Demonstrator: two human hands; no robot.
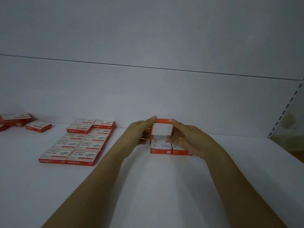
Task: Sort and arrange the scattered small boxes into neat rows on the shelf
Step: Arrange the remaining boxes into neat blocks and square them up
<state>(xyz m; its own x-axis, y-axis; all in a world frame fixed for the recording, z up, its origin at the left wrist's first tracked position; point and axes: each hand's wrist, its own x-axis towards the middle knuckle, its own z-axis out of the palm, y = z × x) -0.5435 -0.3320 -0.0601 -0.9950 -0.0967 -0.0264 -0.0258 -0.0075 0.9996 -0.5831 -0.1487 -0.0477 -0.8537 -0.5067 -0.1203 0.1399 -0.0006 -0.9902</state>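
Just right of the frame's centre, both hands hold one small red-and-white box between them. The left hand grips its left side, with one fingertip on the upper left corner. The right hand grips its right side, fingers curled round the edge. The box stands on edge, its white face towards the camera and a red rim along the top.

Directly below it, two more boxes lie flat and side by side on the white shelf, the left one touching the right one. The right hand partly covers the right one. Whether the held box rests on this pair or hangs just above it cannot be told.

In the left half of the frame a block of flat boxes is laid out in two columns, edges touching, running from near the front towards the back panel. At the far left edge a loose heap of boxes lies at mixed angles, and a single box sits askew just beside it, apart from the block.

At the right edge a slotted upright rises along the end of the shelf.
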